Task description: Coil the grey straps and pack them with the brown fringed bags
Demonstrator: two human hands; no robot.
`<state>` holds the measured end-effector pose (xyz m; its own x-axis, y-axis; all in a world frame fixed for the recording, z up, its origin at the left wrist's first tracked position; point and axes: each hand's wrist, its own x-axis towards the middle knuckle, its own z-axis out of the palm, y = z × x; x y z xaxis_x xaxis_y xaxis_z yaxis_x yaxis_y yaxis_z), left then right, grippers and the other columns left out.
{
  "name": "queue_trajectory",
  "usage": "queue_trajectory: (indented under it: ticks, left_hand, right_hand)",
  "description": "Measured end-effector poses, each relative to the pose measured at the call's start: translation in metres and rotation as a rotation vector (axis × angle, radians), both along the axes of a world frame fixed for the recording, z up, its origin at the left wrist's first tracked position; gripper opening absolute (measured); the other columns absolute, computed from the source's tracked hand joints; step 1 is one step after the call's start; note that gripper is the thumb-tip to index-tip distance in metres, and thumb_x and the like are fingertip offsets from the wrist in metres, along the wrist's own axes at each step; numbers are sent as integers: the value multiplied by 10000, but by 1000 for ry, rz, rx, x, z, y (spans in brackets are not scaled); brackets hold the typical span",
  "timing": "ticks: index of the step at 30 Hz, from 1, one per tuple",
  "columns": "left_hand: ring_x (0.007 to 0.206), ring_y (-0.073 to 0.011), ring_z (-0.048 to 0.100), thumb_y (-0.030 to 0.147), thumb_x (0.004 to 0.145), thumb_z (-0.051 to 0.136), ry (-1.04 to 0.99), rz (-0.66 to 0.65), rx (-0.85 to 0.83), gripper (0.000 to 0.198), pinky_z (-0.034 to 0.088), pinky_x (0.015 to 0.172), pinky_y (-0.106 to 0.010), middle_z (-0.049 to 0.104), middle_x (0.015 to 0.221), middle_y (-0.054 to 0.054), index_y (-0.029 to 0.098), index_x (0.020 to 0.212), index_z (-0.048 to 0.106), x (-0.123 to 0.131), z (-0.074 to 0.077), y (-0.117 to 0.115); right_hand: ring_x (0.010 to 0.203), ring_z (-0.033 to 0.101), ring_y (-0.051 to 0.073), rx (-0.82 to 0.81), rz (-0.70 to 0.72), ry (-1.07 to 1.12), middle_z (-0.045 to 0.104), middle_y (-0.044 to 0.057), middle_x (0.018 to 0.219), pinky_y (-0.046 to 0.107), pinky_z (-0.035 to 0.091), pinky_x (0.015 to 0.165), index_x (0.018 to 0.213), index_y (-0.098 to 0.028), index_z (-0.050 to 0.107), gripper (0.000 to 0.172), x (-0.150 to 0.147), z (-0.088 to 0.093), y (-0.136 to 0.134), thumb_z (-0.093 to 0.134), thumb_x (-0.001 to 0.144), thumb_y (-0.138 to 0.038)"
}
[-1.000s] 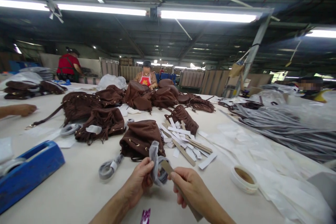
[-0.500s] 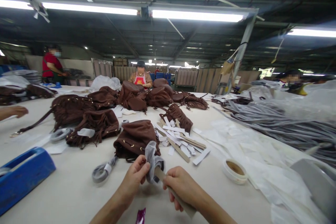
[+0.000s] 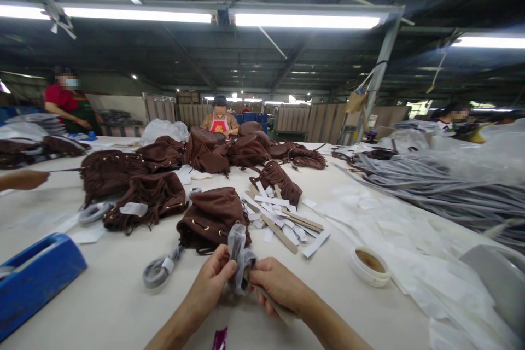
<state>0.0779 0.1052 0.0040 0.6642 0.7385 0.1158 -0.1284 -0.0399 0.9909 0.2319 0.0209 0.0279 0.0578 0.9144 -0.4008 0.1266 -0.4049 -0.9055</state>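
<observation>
A strap wrapped in clear plastic (image 3: 237, 244) is bent into a loop in front of me, pinched by my left hand (image 3: 212, 280) between thumb and fingers. My right hand (image 3: 275, 284) is closed around a grey-brown cardboard strip (image 3: 283, 313), whose front end meets the wrapped strap; its exact tip is hidden. Just behind my hands rests a dark brown drawstring bag (image 3: 215, 210) with metal eyelets. A coiled, plastic-wrapped strap (image 3: 156, 272) lies on the table to the left.
Cut white and cardboard strips (image 3: 287, 219) lie piled beyond my right hand. A blue tape dispenser (image 3: 49, 265) stands left, a tape roll (image 3: 370, 265) right. Brown fringed bags (image 3: 143, 197) and grey wrapped straps (image 3: 430, 191) cover the far table. Another person's hand (image 3: 24, 179) reaches in from the left.
My right hand has moved slightly left and up with the cardboard strip, closer to the wrapped strap. The other person's hand at the left edge has shifted, and the standing worker has moved left.
</observation>
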Motion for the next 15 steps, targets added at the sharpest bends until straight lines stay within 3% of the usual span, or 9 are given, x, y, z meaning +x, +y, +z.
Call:
queue_trajectory:
  ticks: [5,15]
  left_hand:
    - [551,-100,375,582,687,731,13,35,6,462,266,492,-209,503,649,33,169,845,596,-2,11,-2]
    - [486,-64,297,617,655,737,62,89,-38,532,207,461,-193,471,608,56,169,892,576,0,11,-2]
  right_hand:
    - [228,368,84,-47,-2,24,452,-54,346,169,249,247,608,-157,557,176,5,3,-3,416,711,-134]
    - [252,373,72,-46,-69,66,454,-55,364,167,277,288,628,-145,563,148,3,9,-3,475,746,-159]
